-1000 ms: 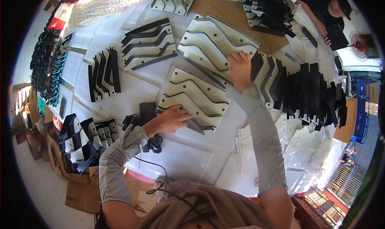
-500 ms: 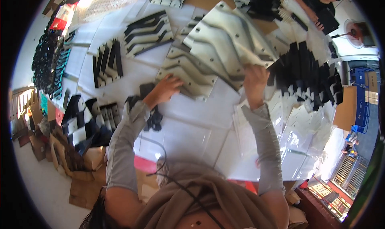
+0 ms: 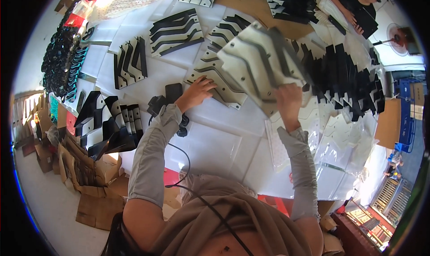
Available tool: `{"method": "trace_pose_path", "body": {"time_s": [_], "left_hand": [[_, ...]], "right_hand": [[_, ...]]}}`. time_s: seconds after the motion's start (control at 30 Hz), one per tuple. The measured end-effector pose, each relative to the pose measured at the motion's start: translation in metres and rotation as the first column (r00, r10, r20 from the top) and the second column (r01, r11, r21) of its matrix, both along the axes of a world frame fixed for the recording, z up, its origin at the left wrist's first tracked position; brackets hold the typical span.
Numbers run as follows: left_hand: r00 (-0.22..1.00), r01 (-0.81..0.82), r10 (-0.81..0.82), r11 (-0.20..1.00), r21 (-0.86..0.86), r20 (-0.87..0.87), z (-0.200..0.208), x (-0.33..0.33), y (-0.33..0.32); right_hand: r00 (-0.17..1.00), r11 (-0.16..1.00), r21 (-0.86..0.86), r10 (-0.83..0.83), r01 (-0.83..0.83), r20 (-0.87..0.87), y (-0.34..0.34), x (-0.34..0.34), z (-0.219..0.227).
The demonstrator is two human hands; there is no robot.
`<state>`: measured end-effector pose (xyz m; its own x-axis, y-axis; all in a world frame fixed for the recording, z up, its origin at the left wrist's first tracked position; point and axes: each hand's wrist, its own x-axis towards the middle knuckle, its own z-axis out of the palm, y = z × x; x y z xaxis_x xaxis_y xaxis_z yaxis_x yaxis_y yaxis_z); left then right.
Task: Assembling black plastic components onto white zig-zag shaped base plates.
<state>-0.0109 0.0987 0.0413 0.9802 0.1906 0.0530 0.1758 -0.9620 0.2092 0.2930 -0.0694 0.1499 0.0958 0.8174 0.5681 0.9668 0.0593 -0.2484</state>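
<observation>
My right hand (image 3: 289, 100) is closed on the near edge of a silvery zigzag metal plate (image 3: 255, 61), which has small holes and dark bands. The plate is tilted up off the table and blurred by motion. Under and beside it lies a similar zigzag plate (image 3: 219, 77), flat on the white table (image 3: 210, 144). My left hand (image 3: 198, 93) rests on the near left edge of that lying plate, fingers stretched over it. A dark box-like device (image 3: 174, 92) with a cable sits just left of that hand.
More zigzag plates (image 3: 177, 32) lie at the far left and back. Black strips (image 3: 345, 77) are piled at the right, near plastic-wrapped sheets (image 3: 338, 135). Bent black-and-white pieces (image 3: 107, 126) stand at the left edge. Another person (image 3: 354, 7) is at the far right.
The held plate has come down and to the right with my right hand, uncovering more of the plates behind it. My left hand stays on the lying plate. The view has shifted slightly.
</observation>
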Motion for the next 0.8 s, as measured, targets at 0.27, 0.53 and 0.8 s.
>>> {"method": "trace_pose_path", "body": {"time_s": [0.27, 0.53, 0.8], "left_hand": [[0.781, -0.45, 0.489, 0.872, -0.192, 0.388, 0.034, -0.053, 0.03], [0.644, -0.579, 0.561, 0.802, -0.147, 0.52, 0.037, 0.033, 0.143], [0.984, -0.174, 0.171, 0.984, 0.042, 0.053, -0.004, 0.156, 0.225]], "right_hand": [[0.968, 0.938, -0.241, 0.227, -0.248, -0.109, 0.014, -0.048, -0.057], [0.955, 0.927, -0.259, 0.224, -0.271, -0.195, 0.057, -0.08, -0.091], [0.94, 0.906, -0.31, 0.207, -0.288, -0.269, 0.058, -0.077, -0.095]]}}
